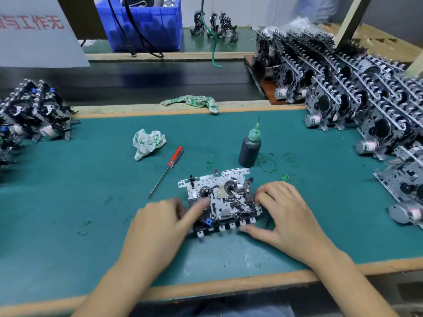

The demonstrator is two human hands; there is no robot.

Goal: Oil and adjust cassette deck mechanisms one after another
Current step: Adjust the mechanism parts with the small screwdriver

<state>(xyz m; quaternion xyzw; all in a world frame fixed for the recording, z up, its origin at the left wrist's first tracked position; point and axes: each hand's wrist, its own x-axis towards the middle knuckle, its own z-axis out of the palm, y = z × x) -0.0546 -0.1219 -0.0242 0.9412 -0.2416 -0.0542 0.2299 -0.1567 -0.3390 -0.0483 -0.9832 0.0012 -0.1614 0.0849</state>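
Dozens of cassette deck mechanisms (357, 92) stand packed in rows along the right of the bench, likely the queue awaiting work, while a smaller heap (34, 115) sits at the far left, perhaps the finished ones. Both rest on a green mat (91, 191) edged in pale wood, with a dark conveyor belt (160, 78) and a blue plastic crate (146, 26) beyond it.

Near the front edge lies the one cassette mechanism (220, 201) in hand. The right hand (282, 216) braces its right end, fingers curled against the frame and thumb laid along the key row, seemingly to steady it. The left hand (160, 223) reaches in with the index finger extended onto the reel hub, other fingers curled.

Behind wait an oil bottle (250, 148), a red-handled screwdriver (167, 170) and a crumpled rag (147, 144).
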